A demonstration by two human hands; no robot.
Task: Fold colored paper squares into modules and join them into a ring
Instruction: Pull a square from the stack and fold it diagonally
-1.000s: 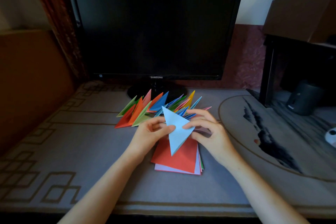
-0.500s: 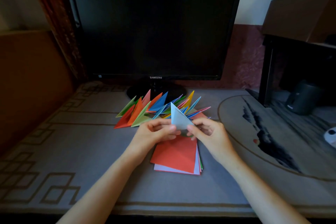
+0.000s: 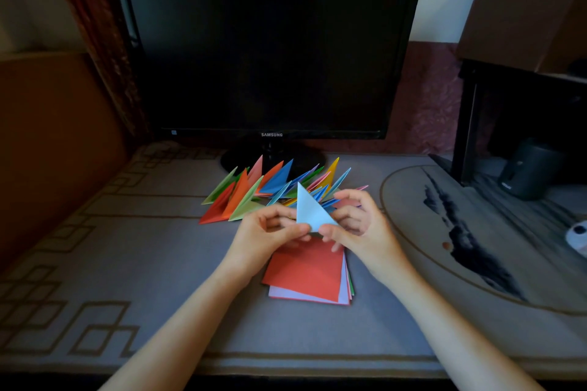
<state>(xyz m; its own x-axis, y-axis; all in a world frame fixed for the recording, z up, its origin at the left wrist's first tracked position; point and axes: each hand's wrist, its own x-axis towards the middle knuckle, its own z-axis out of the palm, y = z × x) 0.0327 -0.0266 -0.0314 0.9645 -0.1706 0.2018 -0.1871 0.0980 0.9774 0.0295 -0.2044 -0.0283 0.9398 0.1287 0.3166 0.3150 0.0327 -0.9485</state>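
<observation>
A light blue paper triangle (image 3: pixel 309 209) stands point-up in the air between both hands. My left hand (image 3: pixel 266 236) pinches its lower left corner and my right hand (image 3: pixel 360 228) pinches its lower right edge. Right below the hands lies a stack of flat paper squares (image 3: pixel 308 273) with a red sheet on top. Behind the hands, several folded modules (image 3: pixel 254 190) in red, orange, green, blue, yellow and pink lie fanned in a row on the desk.
A black monitor (image 3: pixel 270 47) stands at the back, its round foot just behind the modules. A patterned mat (image 3: pixel 95 263) covers the desk. On the right are a dark shelf (image 3: pixel 521 98), a dark cylindrical object (image 3: pixel 530 168) and a cardboard box above.
The blue triangle was long and pointed down a second ago. It has been folded shorter and now points up, held slightly higher and further from me.
</observation>
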